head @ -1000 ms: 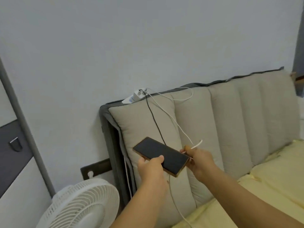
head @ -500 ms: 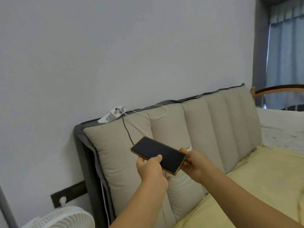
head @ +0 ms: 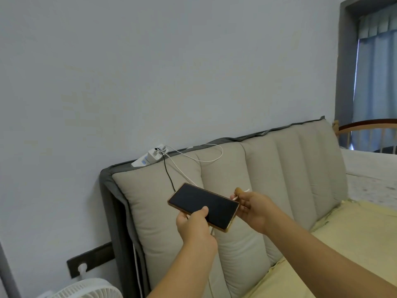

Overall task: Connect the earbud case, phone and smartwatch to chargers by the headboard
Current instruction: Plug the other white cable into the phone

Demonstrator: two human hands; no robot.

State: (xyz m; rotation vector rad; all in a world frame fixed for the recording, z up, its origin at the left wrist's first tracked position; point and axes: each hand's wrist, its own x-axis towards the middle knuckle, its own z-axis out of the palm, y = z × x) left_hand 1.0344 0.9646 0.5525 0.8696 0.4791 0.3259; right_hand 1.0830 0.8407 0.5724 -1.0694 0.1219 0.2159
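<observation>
Before the headboard (head: 279, 168) | left hand (head: 194, 229) grips phone (head: 203, 206) | right hand (head: 252, 208) now pinches white cable plug (head: 242, 193) beside phone's end, not yet inserted.

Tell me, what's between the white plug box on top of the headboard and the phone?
In the head view, a black cable and white cables hang from the plug box down over the beige headboard cushion toward the phone.

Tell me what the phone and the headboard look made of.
Phone: dark glossy front, likely glass, with a gold-toned rim that could be metal or a case. Headboard: matte beige woven-looking fabric, padded, judging by its puffed vertical channels, over a dark grey frame, material unclear.
</observation>
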